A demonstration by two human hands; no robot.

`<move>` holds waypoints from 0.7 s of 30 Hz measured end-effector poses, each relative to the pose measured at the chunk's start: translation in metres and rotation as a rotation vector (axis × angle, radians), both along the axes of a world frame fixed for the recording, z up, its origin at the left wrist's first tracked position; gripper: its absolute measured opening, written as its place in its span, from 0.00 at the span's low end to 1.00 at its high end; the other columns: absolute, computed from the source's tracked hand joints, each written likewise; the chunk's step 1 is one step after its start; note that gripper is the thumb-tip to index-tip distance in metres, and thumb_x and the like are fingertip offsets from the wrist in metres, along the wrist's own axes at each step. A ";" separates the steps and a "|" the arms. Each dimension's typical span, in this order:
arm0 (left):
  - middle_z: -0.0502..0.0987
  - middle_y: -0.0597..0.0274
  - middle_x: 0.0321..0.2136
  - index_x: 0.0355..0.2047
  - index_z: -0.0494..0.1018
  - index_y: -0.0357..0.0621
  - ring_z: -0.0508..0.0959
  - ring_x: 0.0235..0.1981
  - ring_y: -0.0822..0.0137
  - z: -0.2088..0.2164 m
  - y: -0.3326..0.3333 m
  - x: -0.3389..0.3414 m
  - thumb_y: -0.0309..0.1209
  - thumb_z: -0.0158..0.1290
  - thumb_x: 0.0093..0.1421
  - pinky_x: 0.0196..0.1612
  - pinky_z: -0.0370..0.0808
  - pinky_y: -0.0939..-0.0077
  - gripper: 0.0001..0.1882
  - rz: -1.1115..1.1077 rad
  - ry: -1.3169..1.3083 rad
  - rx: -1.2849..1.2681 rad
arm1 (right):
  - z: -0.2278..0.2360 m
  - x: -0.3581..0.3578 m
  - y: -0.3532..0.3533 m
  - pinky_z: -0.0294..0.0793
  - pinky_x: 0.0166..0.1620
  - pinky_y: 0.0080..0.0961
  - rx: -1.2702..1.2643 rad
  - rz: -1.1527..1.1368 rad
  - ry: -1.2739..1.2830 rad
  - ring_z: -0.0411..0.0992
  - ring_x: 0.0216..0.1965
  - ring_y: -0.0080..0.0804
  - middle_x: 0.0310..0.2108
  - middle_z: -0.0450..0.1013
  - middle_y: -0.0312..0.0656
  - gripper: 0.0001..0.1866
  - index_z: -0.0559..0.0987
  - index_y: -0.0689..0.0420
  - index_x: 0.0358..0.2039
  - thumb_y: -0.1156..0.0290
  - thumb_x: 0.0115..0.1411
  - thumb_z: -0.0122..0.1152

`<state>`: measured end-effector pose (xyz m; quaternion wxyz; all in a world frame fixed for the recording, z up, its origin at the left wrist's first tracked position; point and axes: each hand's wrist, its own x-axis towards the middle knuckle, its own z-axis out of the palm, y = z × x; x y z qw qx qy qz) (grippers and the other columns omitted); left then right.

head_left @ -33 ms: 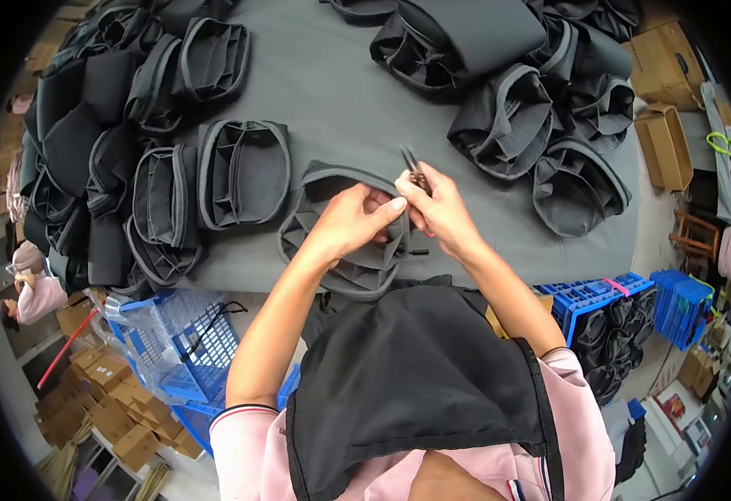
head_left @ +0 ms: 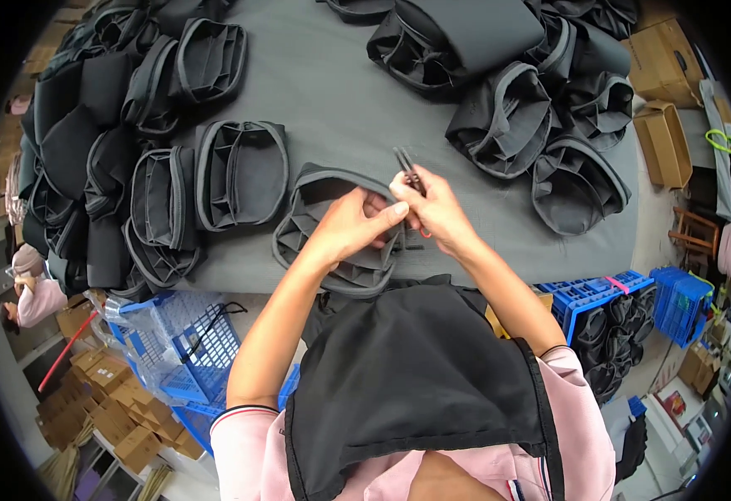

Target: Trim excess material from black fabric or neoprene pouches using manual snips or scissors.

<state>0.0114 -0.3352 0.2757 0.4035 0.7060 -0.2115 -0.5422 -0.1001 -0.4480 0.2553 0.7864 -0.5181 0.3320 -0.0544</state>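
Dark two-pronged metal tool (head_left: 408,171) and black oval fabric pouch (head_left: 305,219) nudged slightly left. Left hand (head_left: 353,224) pinches pouch's right rim; right hand (head_left: 432,210) curled round tool. Pouch on grey table (head_left: 332,92), near edge.

Pink shirt (head_left: 244,455): pale, short-sleeved, showing either side of a dark bib
Left cuff (head_left: 245,410): trimmed with thin dark stripe
Black apron (head_left: 415,376): broad, softly creased, edges bound
Left hand (head_left: 350,227), right hand (head_left: 437,210): both bare
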 end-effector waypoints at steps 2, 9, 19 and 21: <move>0.74 0.52 0.26 0.32 0.68 0.27 0.76 0.25 0.68 -0.010 0.004 -0.004 0.52 0.59 0.49 0.26 0.76 0.77 0.32 0.007 -0.041 0.012 | -0.010 -0.003 0.006 0.50 0.13 0.12 -0.072 0.023 0.057 0.56 0.13 0.11 0.15 0.61 0.26 0.07 0.71 0.54 0.29 0.65 0.60 0.53; 0.72 0.59 0.16 0.21 0.68 0.33 0.74 0.15 0.71 -0.030 -0.012 -0.010 0.43 0.62 0.48 0.20 0.73 0.79 0.23 0.109 -0.106 0.113 | -0.013 -0.003 -0.008 0.51 0.13 0.11 0.006 0.085 0.163 0.55 0.12 0.10 0.13 0.60 0.25 0.06 0.73 0.52 0.29 0.65 0.60 0.51; 0.69 0.62 0.15 0.17 0.67 0.32 0.70 0.16 0.75 -0.038 -0.010 -0.012 0.38 0.60 0.48 0.18 0.71 0.77 0.20 0.286 -0.147 0.093 | -0.006 -0.071 0.024 0.67 0.31 0.22 -0.468 0.047 0.122 0.69 0.25 0.24 0.24 0.70 0.37 0.18 0.69 0.58 0.43 0.69 0.52 0.62; 0.69 0.63 0.15 0.17 0.67 0.32 0.70 0.16 0.75 -0.036 -0.012 -0.014 0.38 0.60 0.49 0.18 0.71 0.78 0.20 0.318 -0.100 0.066 | -0.023 -0.077 0.029 0.69 0.33 0.22 -0.464 0.019 0.104 0.70 0.26 0.24 0.26 0.72 0.38 0.17 0.71 0.58 0.41 0.69 0.52 0.62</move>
